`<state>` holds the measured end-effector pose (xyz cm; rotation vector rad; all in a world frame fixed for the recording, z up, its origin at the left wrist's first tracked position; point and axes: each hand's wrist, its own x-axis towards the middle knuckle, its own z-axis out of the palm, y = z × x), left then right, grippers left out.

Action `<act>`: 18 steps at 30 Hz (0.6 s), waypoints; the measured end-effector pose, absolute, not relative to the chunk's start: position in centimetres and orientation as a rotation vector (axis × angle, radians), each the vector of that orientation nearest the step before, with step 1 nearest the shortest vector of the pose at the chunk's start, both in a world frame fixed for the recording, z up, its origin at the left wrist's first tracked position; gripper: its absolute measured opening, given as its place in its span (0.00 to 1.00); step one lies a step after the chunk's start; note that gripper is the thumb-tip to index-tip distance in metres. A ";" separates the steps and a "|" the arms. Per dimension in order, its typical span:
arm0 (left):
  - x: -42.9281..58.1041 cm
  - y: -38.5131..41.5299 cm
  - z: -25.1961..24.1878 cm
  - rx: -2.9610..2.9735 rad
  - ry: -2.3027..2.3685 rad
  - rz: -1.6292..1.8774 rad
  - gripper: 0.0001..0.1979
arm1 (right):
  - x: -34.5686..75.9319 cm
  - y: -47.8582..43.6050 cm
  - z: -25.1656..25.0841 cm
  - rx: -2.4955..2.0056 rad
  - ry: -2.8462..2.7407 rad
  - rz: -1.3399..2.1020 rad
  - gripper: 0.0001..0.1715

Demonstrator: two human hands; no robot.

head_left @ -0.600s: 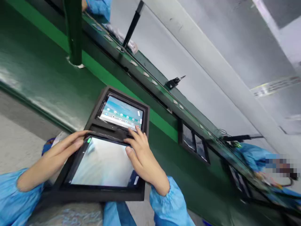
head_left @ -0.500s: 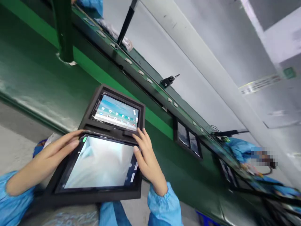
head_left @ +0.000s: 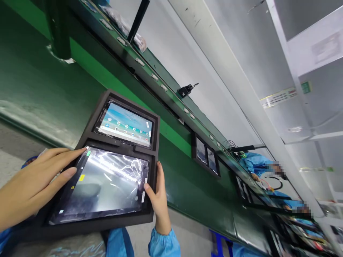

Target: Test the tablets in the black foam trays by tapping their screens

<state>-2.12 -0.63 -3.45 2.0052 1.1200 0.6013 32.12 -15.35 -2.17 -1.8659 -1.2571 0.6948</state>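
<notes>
A black foam tray (head_left: 157, 142) lies at the table's near edge with two tablets in it. The far tablet (head_left: 125, 123) shows a blue home screen with app icons. On the larger near tablet (head_left: 107, 192) is a greyish camera-like picture under shiny, creased film. My left hand (head_left: 43, 182) rests along the near tablet's left edge, fingers stretched toward its upper left corner and thumb apart. My right hand (head_left: 158, 196) clasps the tray's right side, thumb on the near tablet's edge and fingers along the outer wall.
Farther along the green table (head_left: 193, 189) sits another tray (head_left: 207, 155) with two dark screens. A black adapter (head_left: 185, 91) lies on the ledge behind. A green post (head_left: 57, 32) rises at upper left. Co-workers in blue (head_left: 258, 164) are at far right.
My right hand has moved from between the tablets down to the tray's right side. The near screen has turned darker, with a yellow label showing. My view has shifted slightly.
</notes>
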 end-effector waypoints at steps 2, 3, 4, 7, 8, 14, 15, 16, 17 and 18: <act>-2.2 -0.5 -3.6 1.948 1.099 0.629 0.23 | 32.1 -14.8 -1.3 -1.817 -1.229 0.645 0.35; -2.2 -0.4 -3.6 1.916 1.094 0.647 0.23 | 32.0 -14.3 -0.8 -1.814 -1.238 0.600 0.29; -2.1 -0.3 -3.6 1.877 1.096 0.662 0.22 | 31.8 -13.6 -0.1 -1.817 -1.269 0.555 0.24; -1.7 -0.4 -3.1 1.716 1.128 0.701 0.22 | 30.5 -10.4 1.8 -1.757 -1.493 0.506 0.19; -1.5 -0.5 -3.0 1.659 1.133 0.711 0.22 | 30.0 -9.1 2.4 -1.717 -1.592 0.512 0.19; -0.9 -1.1 -2.4 1.389 1.087 0.762 0.22 | 29.3 -3.8 4.7 -1.603 -1.917 0.568 0.21; -0.8 -1.2 -2.4 1.351 1.082 0.758 0.22 | 29.7 -3.6 4.8 -1.609 -1.892 0.573 0.20; -0.8 -1.3 -2.3 1.315 1.079 0.750 0.22 | 30.0 -3.5 4.9 -1.619 -1.856 0.579 0.19; -0.8 -1.3 -2.3 1.283 1.076 0.742 0.23 | 30.4 -3.5 4.9 -1.630 -1.820 0.590 0.19; -0.7 -1.4 -2.3 1.257 1.072 0.730 0.23 | 30.6 -3.5 4.9 -1.641 -1.796 0.611 0.18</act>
